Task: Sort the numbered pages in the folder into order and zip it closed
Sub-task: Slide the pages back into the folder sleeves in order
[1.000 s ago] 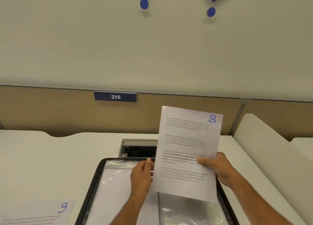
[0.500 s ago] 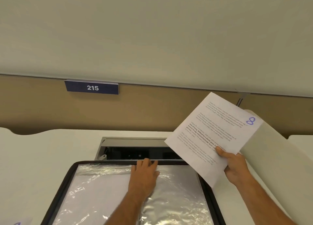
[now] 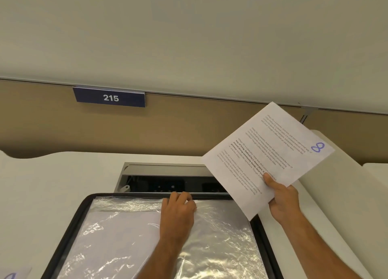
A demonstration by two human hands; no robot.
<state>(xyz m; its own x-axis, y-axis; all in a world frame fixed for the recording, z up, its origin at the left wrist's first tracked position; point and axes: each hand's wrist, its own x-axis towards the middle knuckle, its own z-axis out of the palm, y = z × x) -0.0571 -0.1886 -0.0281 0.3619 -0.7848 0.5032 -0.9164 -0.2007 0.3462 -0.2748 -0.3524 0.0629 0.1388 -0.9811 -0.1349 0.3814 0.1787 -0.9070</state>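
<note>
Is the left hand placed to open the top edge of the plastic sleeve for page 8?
Probably yes: the left hand rests on the plastic sleeve at its top edge, nothing covering it; page 8 is held off to the right.

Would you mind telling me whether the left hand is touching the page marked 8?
Apart. The head view shows the left hand on the folder's plastic sleeve, with the page marked 8 held off to the side.

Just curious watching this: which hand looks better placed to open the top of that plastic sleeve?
Probably the left hand: it already rests at the plastic sleeve's top edge, while the right hand holds page 8.
</note>
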